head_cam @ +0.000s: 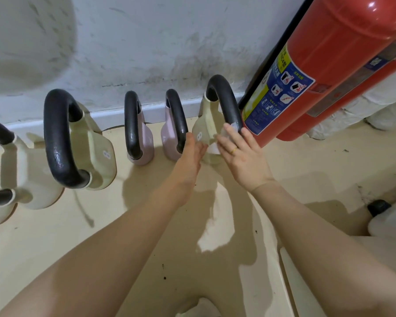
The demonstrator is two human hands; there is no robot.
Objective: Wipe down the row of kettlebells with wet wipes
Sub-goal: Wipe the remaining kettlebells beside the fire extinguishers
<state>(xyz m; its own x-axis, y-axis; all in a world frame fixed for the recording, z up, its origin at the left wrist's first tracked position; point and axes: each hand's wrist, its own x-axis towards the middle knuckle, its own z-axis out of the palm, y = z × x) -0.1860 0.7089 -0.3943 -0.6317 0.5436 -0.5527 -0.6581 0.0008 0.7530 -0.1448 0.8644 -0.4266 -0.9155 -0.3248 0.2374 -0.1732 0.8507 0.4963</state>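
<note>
Beige floor point(192, 259) under kettlebells point(101, 156), scuffed white wall point(135, 42) behind.

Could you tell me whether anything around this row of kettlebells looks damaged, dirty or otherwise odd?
The kettlebells themselves stand upright in line. What stands out is the grey painted wall behind them: dark, mould-like staining spreads above the white baseboard, heaviest near the red fire extinguisher. The beige floor carries a few small dark specks.

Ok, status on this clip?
Left hand open against rightmost cream kettlebell. Right hand pressing wet wipe on it. Red fire extinguisher crowds its handle.
</note>
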